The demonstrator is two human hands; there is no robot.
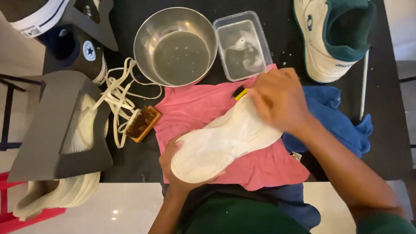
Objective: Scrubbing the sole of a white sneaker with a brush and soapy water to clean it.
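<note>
A single head-worn camera looks almost straight down, close above a black table [130, 167]. The wearer's torso fills the near edge. The table's far edge is cropped out.

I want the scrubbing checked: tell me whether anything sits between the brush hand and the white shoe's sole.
Nothing visible does. The right hand presses a yellow-handled brush straight onto the upturned sole of the white shoe, which the left hand steadies over the pink cloth.
</note>
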